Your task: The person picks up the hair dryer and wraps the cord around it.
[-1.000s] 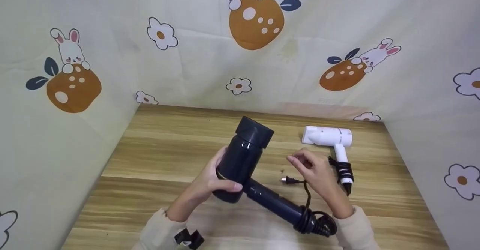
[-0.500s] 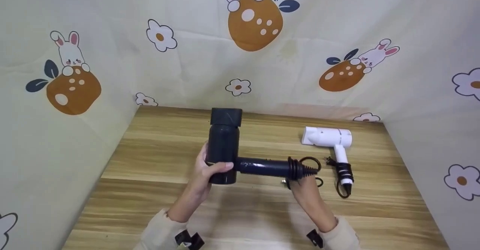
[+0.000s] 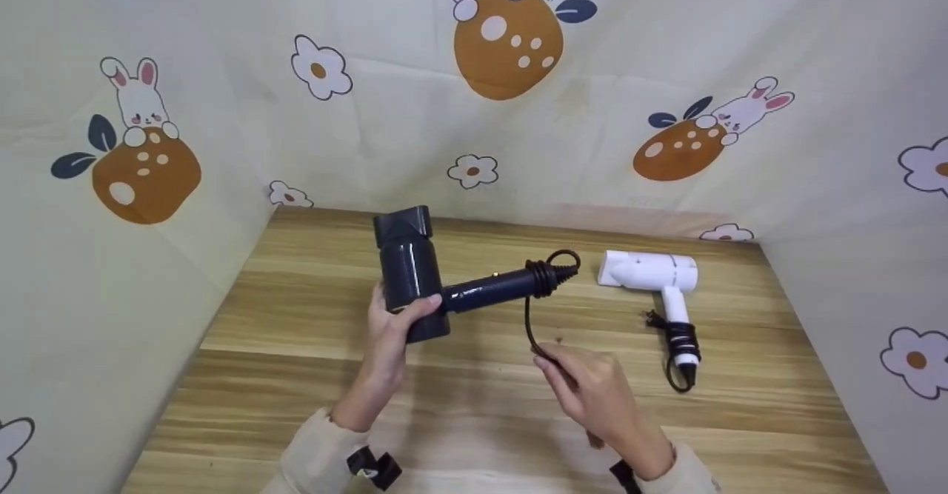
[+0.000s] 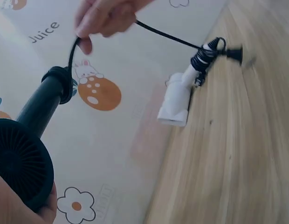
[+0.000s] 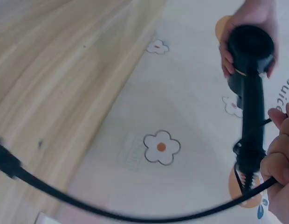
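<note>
My left hand [image 3: 386, 335] grips the barrel of a dark hair dryer [image 3: 409, 264], thumb across its front, its flat nozzle pointing away from me. The dryer's handle extends right, with black cord [image 3: 544, 278] wound round its end. Below that end, my right hand [image 3: 596, 390] pinches the loose stretch of the cord between thumb and fingers. In the left wrist view the dryer's round vented back [image 4: 21, 161] shows, and the cord passes through the right hand. The cord's free end, with the plug [image 5: 7, 158], hangs out past the right hand in the right wrist view.
A white hair dryer [image 3: 652, 270] lies at the back right of the wooden table [image 3: 296, 286], its black cord [image 3: 681, 342] wrapped round its handle. Printed fabric walls [image 3: 392, 131] rise behind the table and on both sides.
The dark dryer has moved left and away from me, its handle swinging up from pointing down-right. My right hand has gone under the handle, taken the cord and drawn it toward me.
</note>
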The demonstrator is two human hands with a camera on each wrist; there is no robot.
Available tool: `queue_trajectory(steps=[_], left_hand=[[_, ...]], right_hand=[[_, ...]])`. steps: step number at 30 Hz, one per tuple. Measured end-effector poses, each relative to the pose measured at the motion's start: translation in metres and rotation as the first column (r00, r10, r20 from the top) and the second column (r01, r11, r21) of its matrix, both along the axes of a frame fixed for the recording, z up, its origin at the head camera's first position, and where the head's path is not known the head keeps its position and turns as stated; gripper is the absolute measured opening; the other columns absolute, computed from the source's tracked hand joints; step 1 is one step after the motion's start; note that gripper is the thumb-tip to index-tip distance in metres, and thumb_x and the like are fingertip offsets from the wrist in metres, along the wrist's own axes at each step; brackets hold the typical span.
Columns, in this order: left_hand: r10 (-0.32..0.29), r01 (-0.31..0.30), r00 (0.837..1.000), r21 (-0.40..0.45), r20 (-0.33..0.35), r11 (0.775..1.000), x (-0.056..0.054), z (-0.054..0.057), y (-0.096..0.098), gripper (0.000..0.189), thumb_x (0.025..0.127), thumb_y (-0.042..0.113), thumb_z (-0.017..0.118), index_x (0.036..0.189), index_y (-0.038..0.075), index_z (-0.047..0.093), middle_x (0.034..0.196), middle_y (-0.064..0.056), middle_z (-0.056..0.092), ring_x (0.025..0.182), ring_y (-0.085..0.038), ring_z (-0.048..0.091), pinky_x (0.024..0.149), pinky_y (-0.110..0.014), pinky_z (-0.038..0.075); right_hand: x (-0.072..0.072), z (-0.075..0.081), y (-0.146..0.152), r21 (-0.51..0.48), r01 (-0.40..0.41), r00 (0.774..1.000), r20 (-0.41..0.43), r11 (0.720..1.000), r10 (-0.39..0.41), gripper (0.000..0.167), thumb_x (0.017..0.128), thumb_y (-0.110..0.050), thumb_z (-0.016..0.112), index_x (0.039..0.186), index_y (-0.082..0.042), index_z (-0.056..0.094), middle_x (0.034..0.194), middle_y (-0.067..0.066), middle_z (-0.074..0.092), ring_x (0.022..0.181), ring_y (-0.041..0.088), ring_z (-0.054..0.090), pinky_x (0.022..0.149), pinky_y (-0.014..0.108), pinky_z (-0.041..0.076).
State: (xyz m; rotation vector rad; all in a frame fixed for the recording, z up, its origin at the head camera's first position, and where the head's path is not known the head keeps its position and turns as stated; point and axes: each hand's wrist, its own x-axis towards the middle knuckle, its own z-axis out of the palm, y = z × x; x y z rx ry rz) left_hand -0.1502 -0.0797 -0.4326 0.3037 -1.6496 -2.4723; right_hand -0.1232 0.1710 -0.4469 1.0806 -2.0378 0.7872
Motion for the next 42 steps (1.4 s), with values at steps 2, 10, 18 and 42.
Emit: queue_trajectory(steps=[2,10,18,42], left_hand=[[0.0,0.0,1.0,-0.051,-0.011,0.999,-0.001,-0.002,-0.001,0.064,0.07,0.002,0.07,0.126,0.003,0.04,0.108,-0.008,0.055,0.092,-0.016,0.057,0.086,-0.028,0.046],[-0.03,0.029,1.0,-0.124,-0.005,0.992,0.001,0.0,-0.001,0.068,0.07,0.004,0.072,0.129,0.005,0.038,0.111,-0.01,0.054,0.094,-0.016,0.056,0.087,-0.028,0.046],[-0.13,0.112,0.989,-0.234,-0.065,0.966,0.004,-0.002,0.001,0.078,0.07,0.004,0.073,0.136,0.005,0.032,0.117,-0.014,0.052,0.097,-0.018,0.054,0.089,-0.031,0.044],[-0.488,0.413,0.865,-0.386,-0.116,0.825,0.019,0.009,0.005,0.094,0.061,0.014,0.082,0.139,0.009,0.03,0.12,-0.013,0.051,0.103,-0.023,0.053,0.097,-0.04,0.038]], right_hand=[[0.001,0.004,0.002,0.005,-0.03,1.0,-0.003,1.0,0.03,0.014,0.089,-0.013,0.059,0.092,-0.003,0.068,0.075,0.0,0.068,0.057,0.005,0.06,0.055,0.015,0.05],[0.004,0.02,0.013,-0.007,-0.054,0.997,-0.05,0.999,0.053,0.019,0.092,-0.018,0.055,0.088,-0.005,0.069,0.071,-0.001,0.067,0.056,0.007,0.059,0.054,0.016,0.05],[-0.003,0.035,0.026,-0.096,0.004,0.997,-0.075,0.995,-0.012,0.023,0.091,-0.022,0.059,0.079,-0.004,0.068,0.063,-0.001,0.061,0.048,0.003,0.046,0.046,0.008,0.037],[-0.03,0.034,0.059,-0.286,-0.124,0.694,0.659,0.95,0.289,0.013,0.077,0.006,0.066,0.089,0.001,0.068,0.079,-0.001,0.064,0.062,0.0,0.051,0.05,0.015,0.043]])
